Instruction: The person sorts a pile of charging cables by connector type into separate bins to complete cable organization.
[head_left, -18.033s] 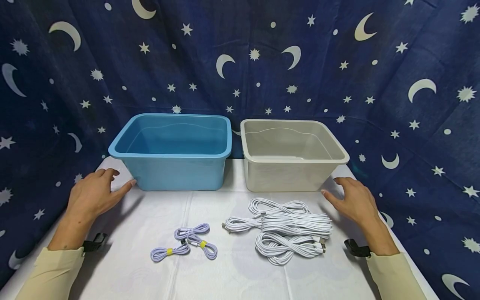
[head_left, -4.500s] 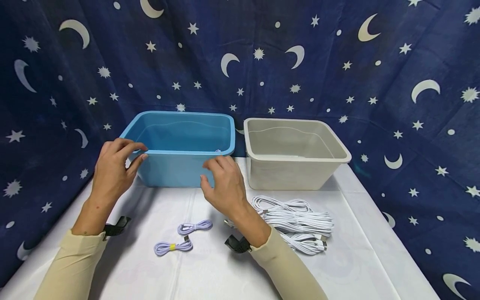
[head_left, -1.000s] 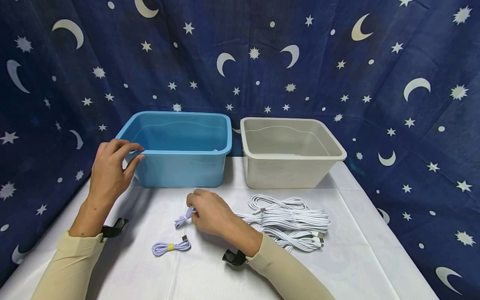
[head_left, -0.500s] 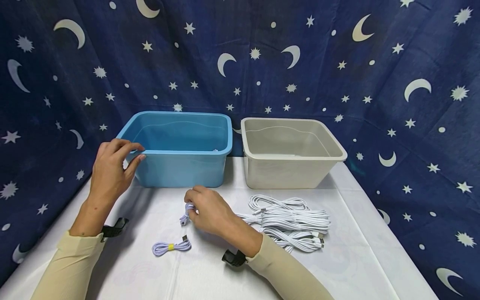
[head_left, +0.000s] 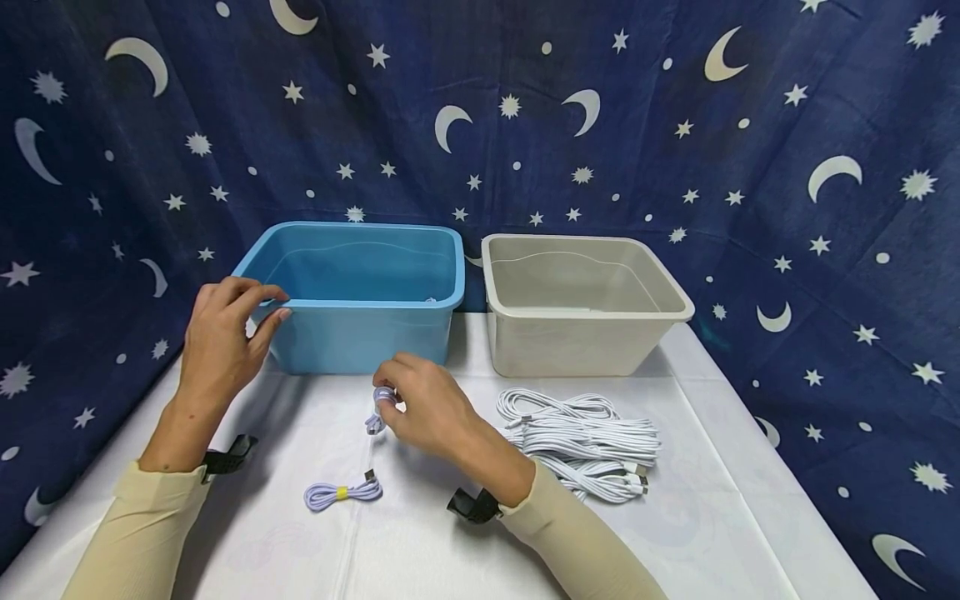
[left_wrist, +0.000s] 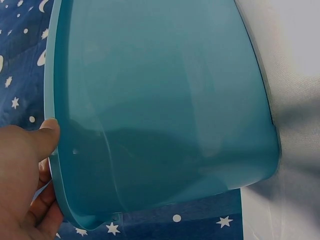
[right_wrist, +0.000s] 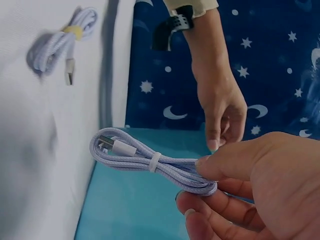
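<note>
White cloth (head_left: 435, 550) covers the work surface in front of the blue bin (head_left: 352, 340), taken as reference for all positions recorded. Nearest the person, two cream sleeves (head_left: 573, 537) extend toward the blue bin, with a black device (head_left: 471, 506) at each wrist. One coiled lilac cable with a yellow band (head_left: 322, 497) lies on the cloth in front of the blue bin, touched by neither hand. Closer to the blue bin, the right hand (head_left: 431, 408) pinches a second coiled lilac cable (right_wrist: 175, 172) between thumb and fingers, above the cloth and near the front wall. A white band ties this coil; a metal plug (right_wrist: 106, 142) shows within its loop. Bundled white cables (head_left: 581, 446) lie heaped forward and to the right of the blue bin. At the blue bin's front rim, toward its left corner, the left hand (head_left: 225, 342) grips the edge, thumb outside. Inside that bin, a small pale item (head_left: 431, 300) shows above the front rim, too little visible to identify. Right of the blue bin, near but apart, stands a beige bin (head_left: 577, 346). Behind the blue bin hangs dark blue fabric (head_left: 480, 75) printed with moons and stars.
</note>
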